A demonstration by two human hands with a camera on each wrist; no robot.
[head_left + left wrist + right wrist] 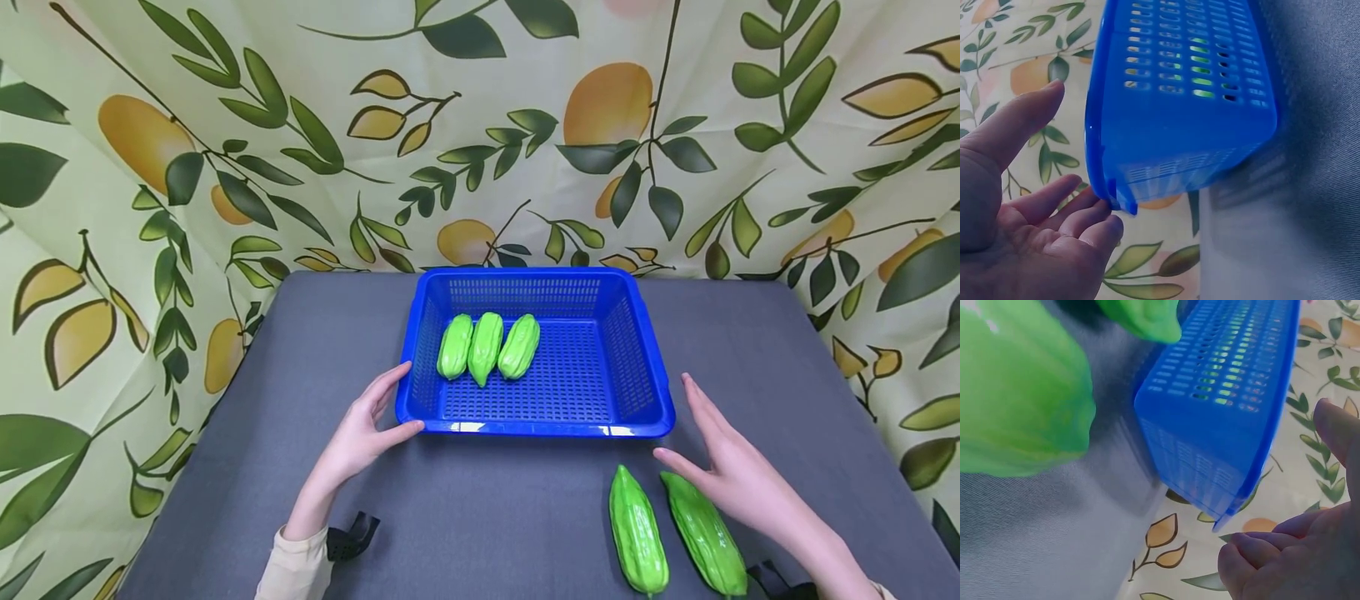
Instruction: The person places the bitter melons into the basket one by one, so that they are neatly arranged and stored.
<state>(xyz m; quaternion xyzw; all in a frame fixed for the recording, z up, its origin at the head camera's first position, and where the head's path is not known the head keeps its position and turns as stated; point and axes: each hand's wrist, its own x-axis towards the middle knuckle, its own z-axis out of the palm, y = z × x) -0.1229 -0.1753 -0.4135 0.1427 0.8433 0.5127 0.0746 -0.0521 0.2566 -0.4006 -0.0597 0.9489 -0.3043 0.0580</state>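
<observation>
A blue plastic basket (532,429) stands at the back of the table, with three green bitter melons (486,346) lying side by side in its left half. My left hand (360,437) is at the basket's left front corner, thumb and fingers spread, fingertips touching or very near the rim (1094,134). Off the right front corner, my right hand (723,462) is held apart from the basket, its fingers extended and holding nothing. Two more bitter melons lie on the table in front: one (637,533) in full view, the other (703,533) partly under the right hand.
A grey cloth covers the table (480,517). Behind and at both sides hangs a curtain (480,83) printed with leaves and fruit. A black strap (352,537) sits at the left wrist.
</observation>
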